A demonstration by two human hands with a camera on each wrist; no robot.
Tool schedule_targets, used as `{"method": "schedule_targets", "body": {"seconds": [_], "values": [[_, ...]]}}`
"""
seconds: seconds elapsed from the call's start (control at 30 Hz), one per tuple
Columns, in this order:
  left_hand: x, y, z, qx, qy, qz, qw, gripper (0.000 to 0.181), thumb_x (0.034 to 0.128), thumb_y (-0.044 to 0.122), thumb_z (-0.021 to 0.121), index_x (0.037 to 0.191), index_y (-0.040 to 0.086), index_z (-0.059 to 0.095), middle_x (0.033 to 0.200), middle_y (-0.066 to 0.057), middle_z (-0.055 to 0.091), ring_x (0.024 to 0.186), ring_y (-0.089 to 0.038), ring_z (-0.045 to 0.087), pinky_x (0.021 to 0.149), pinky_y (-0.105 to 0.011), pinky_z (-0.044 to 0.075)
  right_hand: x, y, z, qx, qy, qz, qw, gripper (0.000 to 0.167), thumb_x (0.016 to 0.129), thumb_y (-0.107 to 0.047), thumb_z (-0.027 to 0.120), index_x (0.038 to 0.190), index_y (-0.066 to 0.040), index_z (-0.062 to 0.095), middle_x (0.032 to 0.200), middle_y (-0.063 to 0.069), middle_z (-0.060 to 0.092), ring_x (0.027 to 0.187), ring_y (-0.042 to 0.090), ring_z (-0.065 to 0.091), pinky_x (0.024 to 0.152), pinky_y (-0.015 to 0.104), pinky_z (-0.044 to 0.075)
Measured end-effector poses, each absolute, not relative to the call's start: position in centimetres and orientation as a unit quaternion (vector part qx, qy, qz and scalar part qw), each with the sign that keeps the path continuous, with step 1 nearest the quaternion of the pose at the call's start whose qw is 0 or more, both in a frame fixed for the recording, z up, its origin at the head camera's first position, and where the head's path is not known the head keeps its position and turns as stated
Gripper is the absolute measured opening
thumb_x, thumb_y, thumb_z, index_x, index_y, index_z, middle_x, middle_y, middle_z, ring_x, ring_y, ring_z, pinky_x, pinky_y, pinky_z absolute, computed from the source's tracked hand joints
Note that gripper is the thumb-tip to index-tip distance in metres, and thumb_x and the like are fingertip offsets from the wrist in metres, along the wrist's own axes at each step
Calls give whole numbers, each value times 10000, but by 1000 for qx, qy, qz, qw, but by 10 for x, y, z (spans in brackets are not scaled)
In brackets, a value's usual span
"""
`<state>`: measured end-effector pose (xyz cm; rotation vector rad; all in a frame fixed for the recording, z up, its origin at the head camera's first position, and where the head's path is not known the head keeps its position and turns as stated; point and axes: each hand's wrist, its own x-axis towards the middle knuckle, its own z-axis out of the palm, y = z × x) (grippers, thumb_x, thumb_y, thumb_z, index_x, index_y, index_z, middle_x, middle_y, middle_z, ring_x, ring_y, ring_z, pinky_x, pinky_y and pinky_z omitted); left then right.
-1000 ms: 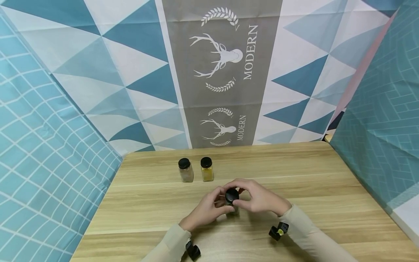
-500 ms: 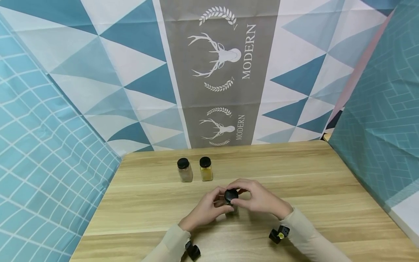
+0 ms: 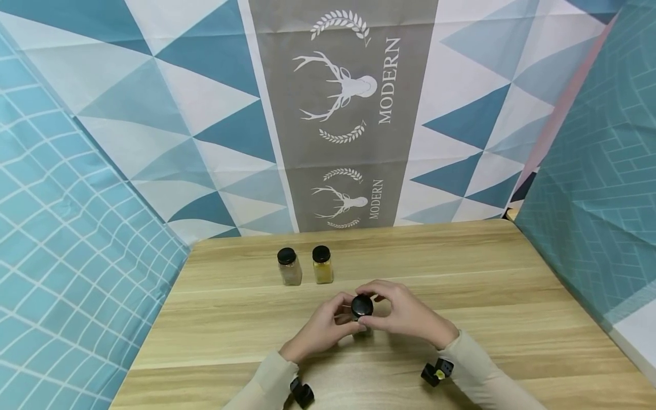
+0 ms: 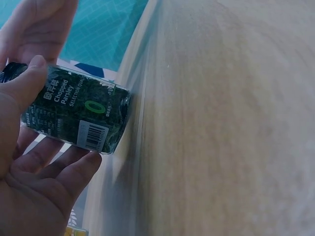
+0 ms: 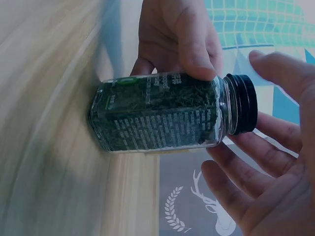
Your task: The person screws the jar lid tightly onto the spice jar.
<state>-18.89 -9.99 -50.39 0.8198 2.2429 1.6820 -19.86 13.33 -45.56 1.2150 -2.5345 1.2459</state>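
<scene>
A glass spice jar (image 4: 74, 108) labelled "Chopped Parsley", full of dark green flakes, stands upright on the wooden table. My left hand (image 3: 328, 324) holds its body from the left, thumb across the near face and fingers behind. The black screw cap (image 5: 243, 104) sits on the jar's neck, with some glass thread showing below it. Around that cap is my right hand (image 3: 407, 313), its fingers spread and loosely bent behind it. In the right wrist view the thumb (image 5: 275, 66) stands apart from the cap; whether the fingertips touch it is hard to tell.
Two more black-capped jars stand farther back on the table (image 3: 461, 256): one with pale brownish contents (image 3: 291, 272), one with yellow powder (image 3: 323, 270). A patterned cloth (image 3: 359, 114) hangs behind the table, with blue-green cloths along both sides.
My right thumb has come off the cap towards me, and the right fingers have loosened from it. My left hand and the parsley jar stay in place.
</scene>
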Motion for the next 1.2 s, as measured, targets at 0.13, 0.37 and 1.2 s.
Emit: {"method": "schedule_targets", "body": {"seconds": [0.13, 0.37, 1.2], "values": [[-190, -100, -505, 279, 766, 569, 107, 385, 941, 233, 775, 1263, 157, 578, 1275, -30, 663, 1238, -193, 664, 1045, -239, 554, -199, 134, -452, 396, -827, 400, 28, 553, 913, -352, 805, 1393, -155, 614, 1379, 11, 651, 1222, 186, 641, 998, 396, 599], [-191, -101, -506, 282, 773, 558, 104, 391, 948, 259, 766, 1262, 120, 578, 1281, -55, 662, 1237, -199, 665, 1035, -230, 557, -205, 133, -451, 432, -812, 392, 21, 535, 924, -297, 795, 1404, -150, 609, 1440, 21, 614, 1312, 221, 596, 1065, 424, 562], [-189, -101, -508, 267, 765, 575, 115, 370, 948, 230, 767, 1223, 65, 583, 1326, -129, 650, 1253, -268, 658, 1007, -236, 572, -209, 131, -456, 467, -797, 384, 5, 411, 961, -148, 734, 1357, -78, 648, 1330, 39, 701, 1223, 174, 665, 1041, 347, 581]]}}
